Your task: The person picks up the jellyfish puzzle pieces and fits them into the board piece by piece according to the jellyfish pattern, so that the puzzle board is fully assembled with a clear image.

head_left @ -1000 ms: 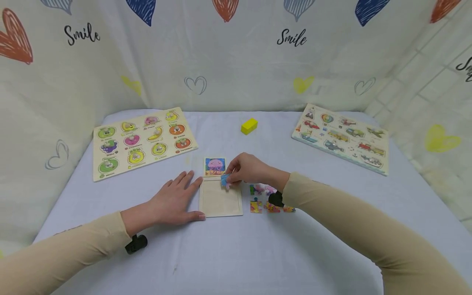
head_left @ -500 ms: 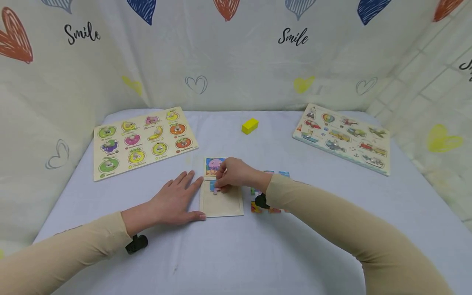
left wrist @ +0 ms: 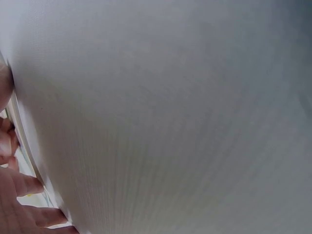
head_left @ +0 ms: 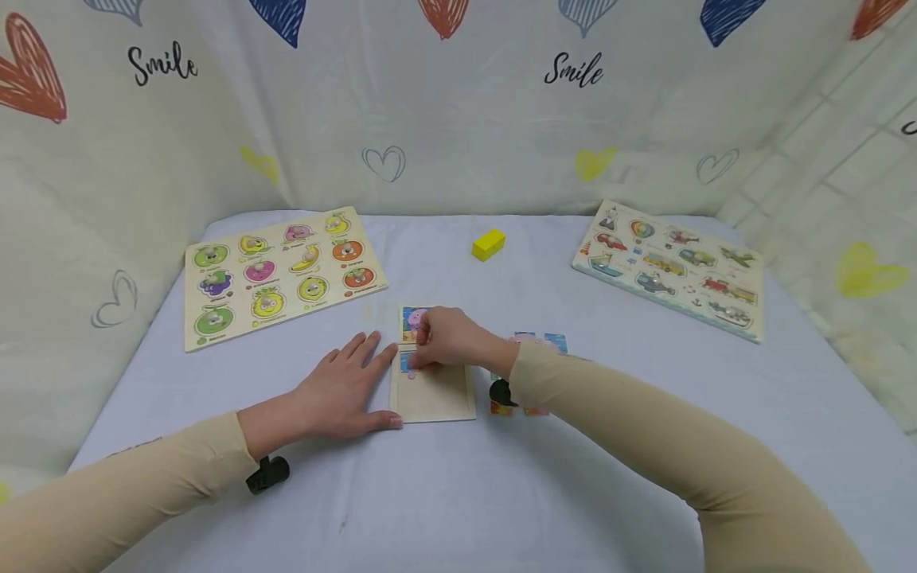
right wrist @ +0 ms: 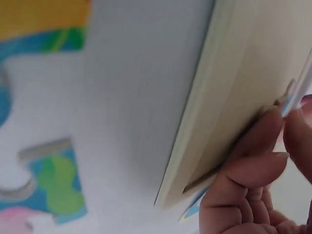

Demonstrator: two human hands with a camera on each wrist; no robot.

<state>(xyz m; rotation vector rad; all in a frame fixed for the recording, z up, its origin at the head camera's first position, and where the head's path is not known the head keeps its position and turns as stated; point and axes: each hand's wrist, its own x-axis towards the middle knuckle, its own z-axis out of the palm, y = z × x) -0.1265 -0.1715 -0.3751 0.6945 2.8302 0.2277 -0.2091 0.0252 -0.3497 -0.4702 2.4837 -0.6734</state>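
A small blue jigsaw piece (head_left: 405,363) lies in the upper left corner of a shallow wooden puzzle tray (head_left: 438,399). My right hand (head_left: 453,338) pinches this piece between thumb and fingertips, as the right wrist view also shows, and hides part of it. My left hand (head_left: 344,396) rests on the cloth with fingers spread, its index fingertip and thumb at the tray's left edge. Just beyond the tray is a picture card (head_left: 410,323) with a pink figure, partly covered by the right hand. Several loose jigsaw pieces (head_left: 556,342) lie right of the tray, some behind the right wrist.
A fruit puzzle board (head_left: 282,274) lies at the back left and a vehicle puzzle board (head_left: 669,267) at the back right. Between them sits a yellow block (head_left: 489,244). A white cloth (head_left: 401,501) covers the table, with a printed curtain (head_left: 473,119) behind.
My right hand has carried the jigsaw piece leftward from the tray's upper right side to its upper left corner. My left hand has stayed in place.
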